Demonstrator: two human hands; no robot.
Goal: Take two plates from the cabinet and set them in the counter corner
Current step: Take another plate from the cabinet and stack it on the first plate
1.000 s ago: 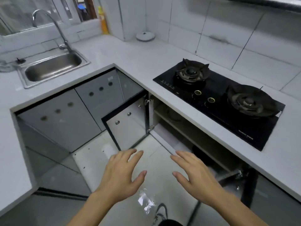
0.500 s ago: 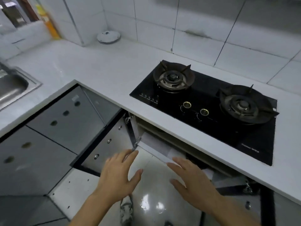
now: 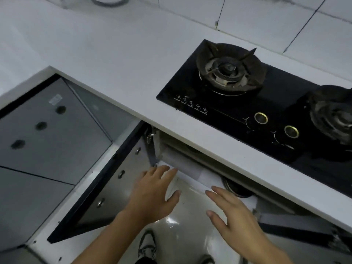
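The cabinet [image 3: 190, 168] under the stove stands open, its left door [image 3: 106, 189] swung out toward me. Both my hands hover in front of the opening, palms down, fingers spread and holding nothing. My left hand [image 3: 154, 193] is close to the door's hinge and the cabinet's lower edge. My right hand [image 3: 234, 216] is further right, just below a dark round object [image 3: 236, 187] inside the cabinet. No plates can be made out in the cabinet; most of its inside is hidden under the counter. The white counter [image 3: 106, 48] runs back toward its corner at top left.
A black two-burner gas stove [image 3: 247, 96] is set into the counter at right. A white round object [image 3: 108, 0] sits at the top edge near the wall. Grey cabinet fronts [image 3: 43, 134] fill the left. The right door [image 3: 297, 227] hangs open. My shoe [image 3: 147, 244] shows on the glossy floor.
My view has swung right and moved closer to the stove cabinet; the sink has left the frame. Both open hands have moved forward toward the cabinet opening.
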